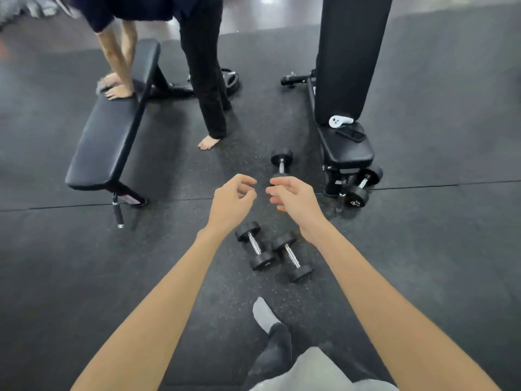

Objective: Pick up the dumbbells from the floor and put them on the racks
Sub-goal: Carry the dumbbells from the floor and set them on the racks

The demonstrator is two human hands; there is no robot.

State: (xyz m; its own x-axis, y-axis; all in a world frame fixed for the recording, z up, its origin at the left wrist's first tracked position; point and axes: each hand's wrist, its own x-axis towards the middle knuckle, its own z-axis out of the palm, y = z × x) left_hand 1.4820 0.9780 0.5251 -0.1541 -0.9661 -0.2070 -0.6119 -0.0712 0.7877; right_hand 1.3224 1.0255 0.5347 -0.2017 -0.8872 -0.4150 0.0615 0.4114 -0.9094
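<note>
Both hands are empty. The fingers [248,183] of the left hand [231,201] are loosely curled, with a narrow gap at the tips. The fingers [275,193] of the right hand [293,197] are half open and spread. The two hands are near each other, raised above the floor [84,263].

Landmark: the pair of dumbbells [275,251]. The pair lies on the floor directly below the wrists, side by side, with adjacent heads touching or nearly so. A third dumbbell [281,165] lies beyond the pair, partly hidden behind the right fingertips. A fourth dumbbell [363,186] lies beyond and right of the pair, against the foot of a bench [349,150]. No rack is in view.

Step in hand (judged): reach down for the pair.

1. Lower each hand to the nearer handle, left hand to the left dumbbell.
2. Open the fingers wide before contact.
3. Wrap the knurled bar at its centre, between the heads, for balance.
4. Lift straight up, so the heads do not knock.
5. Keep clear of the socked foot [263,313] just this side of the pair.
</note>
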